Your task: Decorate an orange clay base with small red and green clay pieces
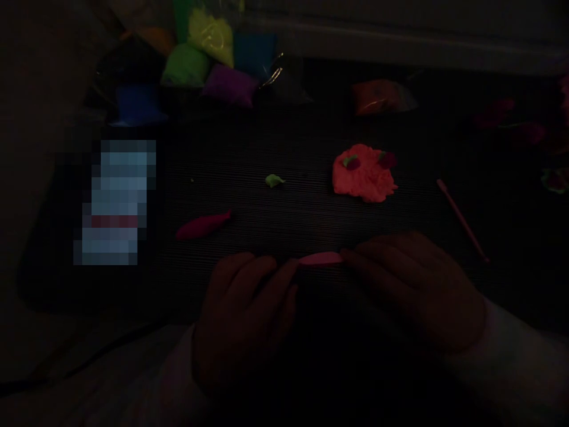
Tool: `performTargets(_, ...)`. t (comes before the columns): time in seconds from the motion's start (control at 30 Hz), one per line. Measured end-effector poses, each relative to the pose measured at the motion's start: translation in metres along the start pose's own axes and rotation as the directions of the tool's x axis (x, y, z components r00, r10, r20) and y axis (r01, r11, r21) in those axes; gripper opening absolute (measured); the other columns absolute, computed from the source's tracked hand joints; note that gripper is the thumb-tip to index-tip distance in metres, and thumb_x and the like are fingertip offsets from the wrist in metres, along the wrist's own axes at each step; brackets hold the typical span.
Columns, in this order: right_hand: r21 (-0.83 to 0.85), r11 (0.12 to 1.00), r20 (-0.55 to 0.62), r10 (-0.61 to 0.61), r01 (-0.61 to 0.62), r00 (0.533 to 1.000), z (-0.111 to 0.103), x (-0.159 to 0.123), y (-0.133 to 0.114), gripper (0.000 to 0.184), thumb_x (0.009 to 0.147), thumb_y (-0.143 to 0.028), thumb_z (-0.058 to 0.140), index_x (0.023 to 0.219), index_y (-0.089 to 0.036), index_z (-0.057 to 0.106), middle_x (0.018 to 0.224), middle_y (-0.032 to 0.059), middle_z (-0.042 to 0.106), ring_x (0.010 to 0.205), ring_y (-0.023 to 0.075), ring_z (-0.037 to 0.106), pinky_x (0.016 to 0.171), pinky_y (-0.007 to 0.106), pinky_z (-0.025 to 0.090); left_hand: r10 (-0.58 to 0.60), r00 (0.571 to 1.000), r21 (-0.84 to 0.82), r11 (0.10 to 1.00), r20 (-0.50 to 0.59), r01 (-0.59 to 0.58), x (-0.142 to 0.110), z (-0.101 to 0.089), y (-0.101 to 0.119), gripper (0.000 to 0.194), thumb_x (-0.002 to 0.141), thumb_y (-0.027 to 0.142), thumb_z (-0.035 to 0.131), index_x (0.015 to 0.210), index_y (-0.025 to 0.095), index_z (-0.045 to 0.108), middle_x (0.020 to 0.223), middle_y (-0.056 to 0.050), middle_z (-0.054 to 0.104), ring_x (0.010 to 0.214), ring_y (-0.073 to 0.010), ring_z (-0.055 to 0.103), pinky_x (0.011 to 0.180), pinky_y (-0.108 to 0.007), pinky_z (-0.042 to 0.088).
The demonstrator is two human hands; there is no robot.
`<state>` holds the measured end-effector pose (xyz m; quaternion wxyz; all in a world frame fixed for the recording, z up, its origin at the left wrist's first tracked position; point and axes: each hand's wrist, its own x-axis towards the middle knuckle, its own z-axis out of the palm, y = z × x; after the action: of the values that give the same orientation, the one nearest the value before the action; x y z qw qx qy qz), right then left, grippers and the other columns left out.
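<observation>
Two-handed, touches the pink strip [320, 258] at seven o'clock from the coral lump [367, 184]: left hand [244, 305] at its nine-o'clock end, right hand [422, 284] at three; in this dimness, cannot tell gripping from resting.

piece [320, 258]: between hands [246, 302] | clay slab [368, 182]: behind piece | stick [462, 219]: right of slab | bags [229, 86]: back left

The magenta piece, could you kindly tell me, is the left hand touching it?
Apart: the head view shows dark tabletop between the magenta piece and the left hand.
</observation>
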<state>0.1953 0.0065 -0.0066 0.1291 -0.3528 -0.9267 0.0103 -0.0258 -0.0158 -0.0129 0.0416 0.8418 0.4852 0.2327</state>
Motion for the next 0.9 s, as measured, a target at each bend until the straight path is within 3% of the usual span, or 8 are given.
performTargets(0.27, 0.013, 0.998, -0.001, 0.067, -0.067, 0.998, 0.001, 0.004, 0.002, 0.021, 0.080, -0.011, 0.047, 0.098, -0.017, 0.056, 0.086, 0.0080, 0.065, 0.077, 0.0209, 0.057, 0.065, 0.035, 0.045, 0.009, 0.999, 0.062, 0.998, 0.038, -0.011, -0.001, 0.002, 0.000, 0.025, 0.075, 0.019, 0.058, 0.099, 0.013, 0.062, 0.082, -0.006, 0.061, 0.080, -0.0211, 0.052, 0.070, -0.038, 0.047)
performTargets(0.4, 0.151, 0.954, -0.012, 0.263, -0.258, 0.965, -0.006, 0.009, 0.000, 0.011, 0.083, -0.017, 0.046, 0.086, -0.017, 0.056, 0.074, 0.0052, 0.063, 0.067, 0.0164, 0.058, 0.060, 0.029, 0.045, -0.008, 1.000, 0.062, 0.998, 0.027, 0.007, 0.002, 0.001, 0.000, 0.024, 0.076, 0.019, 0.056, 0.099, 0.013, 0.061, 0.083, -0.007, 0.059, 0.079, -0.0199, 0.053, 0.071, -0.036, 0.047)
performTargets(0.5, 0.255, 0.888, 0.052, 0.383, -0.383, 0.922, -0.011, 0.011, -0.006, 0.010, 0.083, -0.017, 0.045, 0.080, -0.019, 0.054, 0.068, 0.0019, 0.061, 0.062, 0.0144, 0.057, 0.056, 0.027, 0.042, -0.022, 0.999, 0.044, 0.999, 0.047, 0.020, 0.003, 0.000, 0.001, 0.025, 0.076, 0.018, 0.055, 0.100, 0.014, 0.060, 0.084, -0.006, 0.058, 0.079, -0.0190, 0.053, 0.071, -0.035, 0.047)
performTargets(0.67, 0.318, 0.832, 0.166, 0.422, -0.454, 0.891, -0.009, 0.015, -0.013, 0.011, 0.082, -0.018, 0.045, 0.078, -0.021, 0.055, 0.067, -0.0014, 0.062, 0.063, 0.0148, 0.055, 0.061, 0.030, 0.038, -0.009, 0.999, 0.029, 1.000, 0.050, 0.007, 0.002, 0.001, 0.000, 0.029, 0.076, 0.018, 0.055, 0.105, 0.015, 0.058, 0.085, -0.006, 0.057, 0.080, -0.0192, 0.052, 0.071, -0.035, 0.046)
performTargets(0.9, 0.305, 0.834, 0.156, 0.431, -0.459, 0.888, -0.006, 0.022, -0.014, 0.011, 0.082, -0.020, 0.045, 0.076, -0.020, 0.055, 0.067, -0.0011, 0.061, 0.063, 0.0146, 0.054, 0.062, 0.029, 0.037, -0.035, 0.999, 0.011, 0.999, 0.016, 0.035, 0.002, -0.002, -0.002, 0.025, 0.076, 0.015, 0.055, 0.101, 0.015, 0.059, 0.083, -0.005, 0.055, 0.079, -0.0180, 0.051, 0.071, -0.033, 0.045)
